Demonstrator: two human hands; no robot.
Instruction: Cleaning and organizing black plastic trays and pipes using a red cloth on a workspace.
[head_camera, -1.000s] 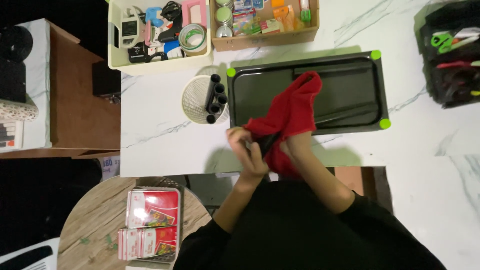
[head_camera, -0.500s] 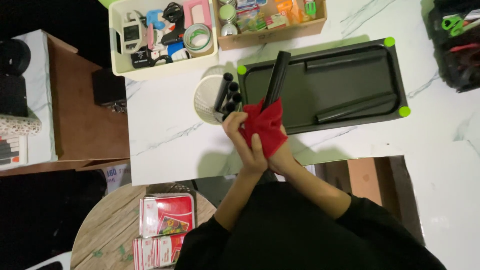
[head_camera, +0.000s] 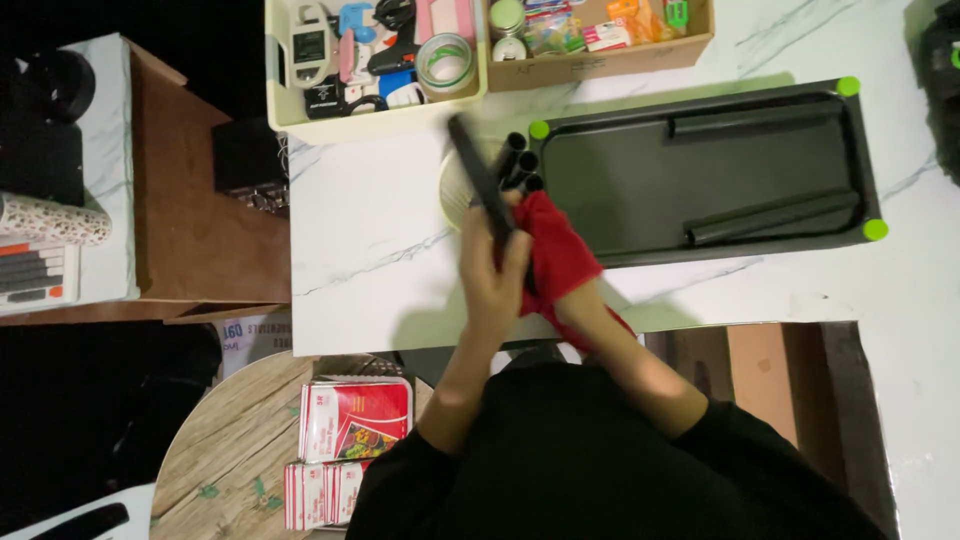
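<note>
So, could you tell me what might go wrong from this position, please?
The black tube in the left hand points toward the tubes standing in the white holder; a swing could topple them. The red cloth covers the right hand, so its grip may slip. The tube's far end is also near the cream bin.

right hand (head_camera: 565, 290) hidden under red cloth (head_camera: 553, 257), black tube (head_camera: 478, 180) motion-blurred, black tray's (head_camera: 700, 170) far rim shadowed

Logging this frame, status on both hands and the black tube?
Left hand grips black tube. Right hand wrapped in red cloth. Round holder with more tubes just beyond.
</note>
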